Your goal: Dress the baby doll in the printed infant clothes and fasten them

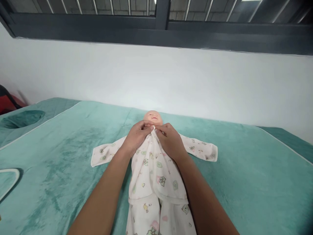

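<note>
A baby doll (153, 116) lies on its back, head toward the wall, dressed in a white printed baby shirt (156, 169) with its sleeves spread out to both sides. Matching printed trousers (171, 220) cover its legs. Just under the doll's chin, my left hand (139, 133) pinches the collar of the shirt from the left. From the other side, my right hand (170, 138) grips the same collar, its fingertips close to the left ones. The shirt front is drawn up into folds below my fingers. What fastening lies between the fingertips is too small to make out.
A teal plush cover (61, 163) spreads under the doll, with a round hollow (22, 119) at the far left. A white curved strip (14, 173) lies at the left edge. Behind stands a white wall (156, 78) below a dark window frame (85, 27). A red and black object (7, 101) sits at left.
</note>
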`<control>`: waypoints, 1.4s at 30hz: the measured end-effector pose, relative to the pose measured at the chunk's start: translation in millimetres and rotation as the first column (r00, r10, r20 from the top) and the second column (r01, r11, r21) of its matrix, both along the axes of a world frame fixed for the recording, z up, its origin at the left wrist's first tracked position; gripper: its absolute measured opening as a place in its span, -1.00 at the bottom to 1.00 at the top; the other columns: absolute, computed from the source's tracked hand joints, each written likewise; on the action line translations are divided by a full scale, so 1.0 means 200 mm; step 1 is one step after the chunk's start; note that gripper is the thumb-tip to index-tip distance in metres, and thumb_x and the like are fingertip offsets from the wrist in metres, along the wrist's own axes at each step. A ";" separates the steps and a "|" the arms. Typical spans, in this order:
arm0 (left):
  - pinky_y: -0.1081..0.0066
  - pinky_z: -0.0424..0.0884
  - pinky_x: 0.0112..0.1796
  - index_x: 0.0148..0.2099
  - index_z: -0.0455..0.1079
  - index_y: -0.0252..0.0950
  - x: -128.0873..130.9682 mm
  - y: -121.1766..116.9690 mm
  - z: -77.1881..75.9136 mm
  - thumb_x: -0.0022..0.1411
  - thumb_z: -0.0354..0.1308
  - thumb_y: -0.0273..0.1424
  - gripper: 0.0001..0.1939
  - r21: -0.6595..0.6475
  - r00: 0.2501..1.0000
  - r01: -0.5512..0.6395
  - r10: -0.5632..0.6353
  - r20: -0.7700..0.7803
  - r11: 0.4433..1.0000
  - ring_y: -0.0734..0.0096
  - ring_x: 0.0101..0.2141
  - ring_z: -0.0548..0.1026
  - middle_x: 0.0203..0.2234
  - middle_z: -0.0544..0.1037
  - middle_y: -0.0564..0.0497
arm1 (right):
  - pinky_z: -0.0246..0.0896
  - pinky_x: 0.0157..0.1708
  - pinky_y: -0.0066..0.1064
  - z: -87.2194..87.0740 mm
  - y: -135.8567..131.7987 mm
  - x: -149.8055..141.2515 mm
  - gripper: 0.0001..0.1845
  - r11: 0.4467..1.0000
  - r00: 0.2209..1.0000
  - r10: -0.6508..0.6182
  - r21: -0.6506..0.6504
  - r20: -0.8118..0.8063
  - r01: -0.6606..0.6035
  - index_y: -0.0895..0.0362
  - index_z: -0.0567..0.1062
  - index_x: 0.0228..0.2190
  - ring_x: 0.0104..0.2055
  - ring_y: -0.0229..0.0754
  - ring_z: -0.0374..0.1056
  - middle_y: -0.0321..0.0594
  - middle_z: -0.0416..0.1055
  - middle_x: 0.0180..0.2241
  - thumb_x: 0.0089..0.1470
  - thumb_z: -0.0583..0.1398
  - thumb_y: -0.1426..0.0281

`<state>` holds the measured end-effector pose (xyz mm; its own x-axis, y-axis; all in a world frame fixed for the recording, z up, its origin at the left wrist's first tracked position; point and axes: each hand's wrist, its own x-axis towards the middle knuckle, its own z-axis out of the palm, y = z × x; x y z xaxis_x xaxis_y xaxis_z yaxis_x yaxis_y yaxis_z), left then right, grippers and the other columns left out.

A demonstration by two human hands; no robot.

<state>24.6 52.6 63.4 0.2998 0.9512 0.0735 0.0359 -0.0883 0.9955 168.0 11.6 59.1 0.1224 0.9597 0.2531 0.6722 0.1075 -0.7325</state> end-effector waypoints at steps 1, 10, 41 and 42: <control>0.45 0.30 -0.29 -0.18 0.48 -0.26 0.00 0.00 0.00 0.09 0.20 -0.28 -0.75 0.014 1.000 -0.014 0.014 -0.019 1.000 0.41 -0.31 0.42 -0.33 0.50 0.03 | 0.13 -0.16 -0.34 0.00 0.00 0.00 -0.67 1.000 1.000 -0.001 -0.008 -0.024 0.001 -0.11 0.57 -0.16 -0.21 -0.20 0.32 -0.27 0.35 -0.24 0.17 0.04 0.35; 0.46 0.28 -0.31 -0.20 0.48 -0.26 0.02 0.01 -0.03 0.08 0.09 -0.40 -0.77 0.138 0.977 -0.119 0.141 -0.161 0.983 0.45 -0.38 0.38 -0.40 0.49 0.07 | 0.16 -0.16 -0.34 0.00 0.01 0.01 -0.66 0.999 0.993 -0.029 0.020 -0.118 0.032 -0.07 0.57 -0.14 -0.24 -0.20 0.31 -0.29 0.41 -0.23 0.08 0.10 0.37; 0.49 0.10 -0.49 -0.46 0.36 -0.27 -0.11 -0.08 0.04 0.20 0.12 -0.21 -0.72 0.085 0.986 0.119 -0.107 -0.131 0.989 0.53 -0.54 0.22 -0.56 0.35 0.11 | -0.14 -0.52 -0.38 0.17 -0.19 -0.08 -0.84 0.986 0.957 -0.031 -0.147 0.288 0.076 0.08 0.21 -0.52 -0.50 -0.25 0.06 -0.28 0.25 -0.49 0.03 0.10 0.35; 0.49 0.10 -0.49 -0.46 0.37 -0.27 -0.12 -0.08 0.04 0.20 0.12 -0.21 -0.73 0.087 0.983 0.129 -0.116 -0.141 0.988 0.53 -0.53 0.23 -0.55 0.35 0.11 | -0.15 -0.53 -0.39 0.17 -0.19 -0.06 -0.82 0.987 0.968 -0.002 -0.158 0.252 0.043 0.08 0.20 -0.55 -0.51 -0.26 0.04 -0.31 0.22 -0.53 0.04 0.08 0.37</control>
